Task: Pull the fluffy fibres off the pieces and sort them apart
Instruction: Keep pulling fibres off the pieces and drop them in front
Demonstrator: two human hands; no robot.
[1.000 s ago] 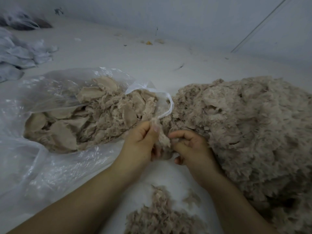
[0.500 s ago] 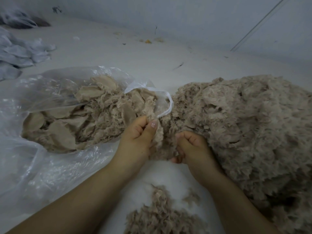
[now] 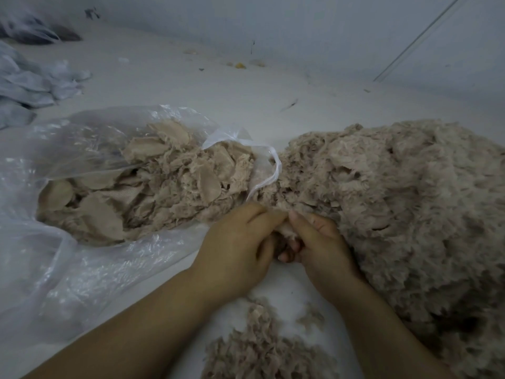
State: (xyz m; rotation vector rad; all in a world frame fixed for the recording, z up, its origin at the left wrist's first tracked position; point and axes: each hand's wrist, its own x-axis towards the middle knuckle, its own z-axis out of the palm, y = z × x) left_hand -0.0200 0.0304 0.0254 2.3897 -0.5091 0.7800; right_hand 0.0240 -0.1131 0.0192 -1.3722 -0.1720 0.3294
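My left hand and my right hand meet in the middle, fingers curled together round one small beige fluffy piece, mostly hidden between them. A big heap of beige fluffy pieces lies on the right, touching my right hand. To the left lies a clear plastic bag, open toward my hands and holding flat beige pieces mixed with fluff. A small pile of loose fibres sits at the near edge between my forearms.
The white surface stretches back to a pale wall. Crumpled grey-blue cloth or bags lie at the far left. Small bits of debris dot the far side.
Both hands have come together and dropped slightly; the strip held up between thumb and fingers a second ago is now bunched inside both hands.
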